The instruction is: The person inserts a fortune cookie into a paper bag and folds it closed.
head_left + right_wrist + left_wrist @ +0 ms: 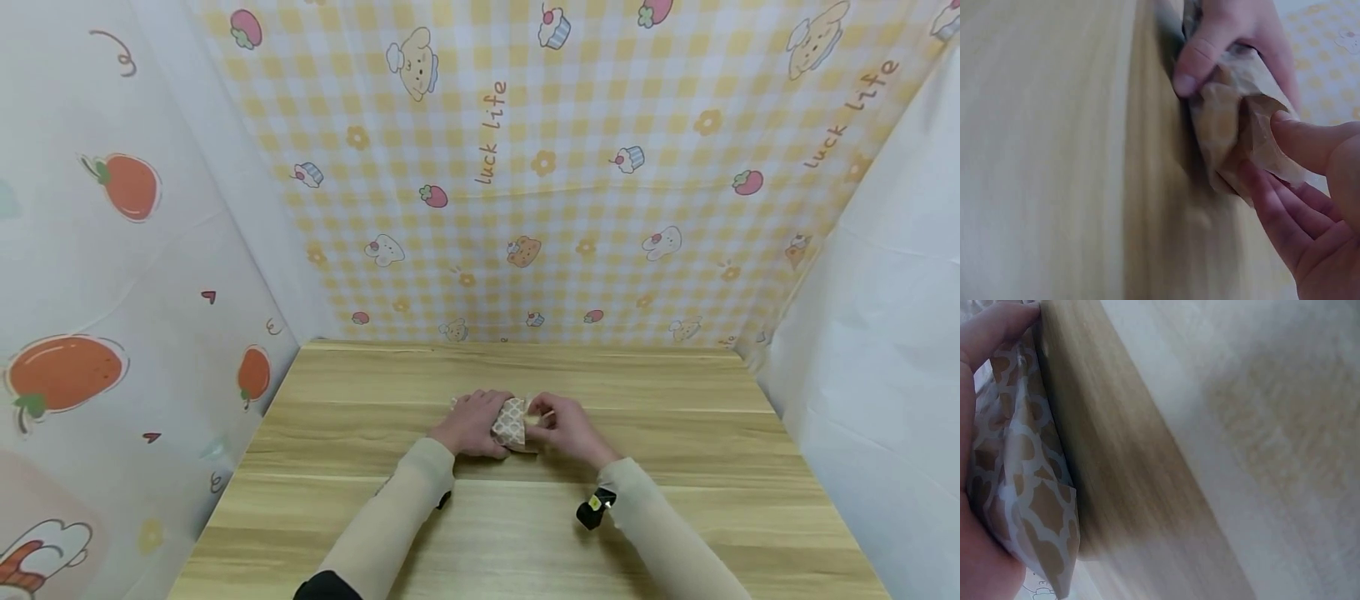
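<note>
A bundle wrapped in patterned paper [509,423], white lattice over tan, lies on the wooden table between the two hands. My left hand [474,423] grips it from the left, with the thumb on the near side and the fingers over the top. In the left wrist view, the folded paper end [1047,519] sticks out past the palm to a point. At the other end, my right hand [568,429] pinches the loose paper. The right wrist view shows its thumb and fingers on either side of a crumpled paper flap [1263,140]. What the paper wraps is hidden.
The wooden table [360,408] runs back to a yellow checked cloth [480,208] with cartoon prints. White cloths hang at the left [97,275] and the right [870,333]. A small black device [592,511] is strapped at the right wrist.
</note>
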Available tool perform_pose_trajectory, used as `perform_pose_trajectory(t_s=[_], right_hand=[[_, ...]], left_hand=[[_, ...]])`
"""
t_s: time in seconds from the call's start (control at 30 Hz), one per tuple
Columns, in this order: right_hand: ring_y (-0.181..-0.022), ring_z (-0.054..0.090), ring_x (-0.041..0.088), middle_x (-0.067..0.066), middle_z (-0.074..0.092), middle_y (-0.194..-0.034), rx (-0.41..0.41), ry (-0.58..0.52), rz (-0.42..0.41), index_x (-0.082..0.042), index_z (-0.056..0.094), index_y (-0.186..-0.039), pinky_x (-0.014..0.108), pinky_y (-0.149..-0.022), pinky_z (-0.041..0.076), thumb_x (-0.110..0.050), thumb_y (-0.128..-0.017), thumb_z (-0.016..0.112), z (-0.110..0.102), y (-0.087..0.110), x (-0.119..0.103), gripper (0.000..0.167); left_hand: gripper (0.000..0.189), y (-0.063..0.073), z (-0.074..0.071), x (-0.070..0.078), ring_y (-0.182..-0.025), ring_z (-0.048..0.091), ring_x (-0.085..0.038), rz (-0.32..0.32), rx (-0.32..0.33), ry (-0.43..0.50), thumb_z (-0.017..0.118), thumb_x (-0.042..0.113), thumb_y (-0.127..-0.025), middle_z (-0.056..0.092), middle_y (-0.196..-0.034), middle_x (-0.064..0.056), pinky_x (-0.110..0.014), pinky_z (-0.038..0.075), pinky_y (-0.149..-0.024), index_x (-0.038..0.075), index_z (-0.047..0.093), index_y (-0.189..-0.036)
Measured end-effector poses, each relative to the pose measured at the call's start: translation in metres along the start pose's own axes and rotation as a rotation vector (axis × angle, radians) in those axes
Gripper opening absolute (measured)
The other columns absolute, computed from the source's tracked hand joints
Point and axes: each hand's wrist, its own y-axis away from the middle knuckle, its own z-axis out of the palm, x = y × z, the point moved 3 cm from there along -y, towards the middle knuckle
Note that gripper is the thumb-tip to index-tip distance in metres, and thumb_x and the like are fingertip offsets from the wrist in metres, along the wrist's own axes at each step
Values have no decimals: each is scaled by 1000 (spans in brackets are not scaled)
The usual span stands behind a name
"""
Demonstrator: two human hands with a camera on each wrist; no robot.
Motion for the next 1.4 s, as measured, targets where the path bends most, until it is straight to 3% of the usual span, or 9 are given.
perform_pose_trajectory(t_s=[0.27,0.4,0.57,0.67,0.9,1.1,1.4], right_hand=[[-94,73,21,10,68,-106,-11,-93,47,-5,64,-103,28,-72,60,5,-87,75,15,-5,2,22],[-98,74,24,16,71,-115,-42,-170,68,0,69,-115,30,-69,62,1,-94,69,17,-5,5,20],[-97,72,18,20,73,-121,-98,-240,69,2,72,-127,27,-70,60,-4,-104,62,21,-5,10,26],[-102,71,15,23,72,-121,-108,-284,29,8,71,-124,23,-79,59,3,-101,62,25,-7,13,25],[-100,72,16,23,73,-115,-104,-375,11,13,70,-118,24,-82,60,12,-93,64,31,-10,17,25],[-92,72,7,22,76,-110,-144,-323,-3,12,72,-118,22,-79,59,6,-98,66,31,-13,21,22],[-80,59,7,7,72,-92,-216,-232,-53,5,76,-100,19,-71,50,4,-99,63,28,-15,16,13]], left_hand=[[99,-2,3,0,-130,53,-24,-12,-6,-9,87,53,-77,53,-152,-2,-52,44,-111,19,39,-156],[98,-2,3,-1,-131,52,-24,-12,-1,-4,87,53,-78,53,-152,-3,-53,44,-111,19,40,-156],[97,-1,3,-1,-131,53,-25,-14,1,-9,88,54,-77,54,-151,-3,-55,44,-111,19,41,-155],[96,-1,2,1,-128,54,-25,-11,1,-25,87,54,-77,55,-149,-3,-55,45,-109,20,42,-154],[94,1,3,5,-125,55,-26,-1,6,-66,86,54,-78,56,-147,-3,-56,46,-107,18,43,-154],[94,2,2,5,-125,56,-25,-3,17,-45,87,54,-77,57,-147,-2,-56,46,-108,19,45,-153],[90,-1,3,6,-119,58,-21,16,33,-45,89,51,-75,60,-144,0,-53,47,-107,21,48,-150]])
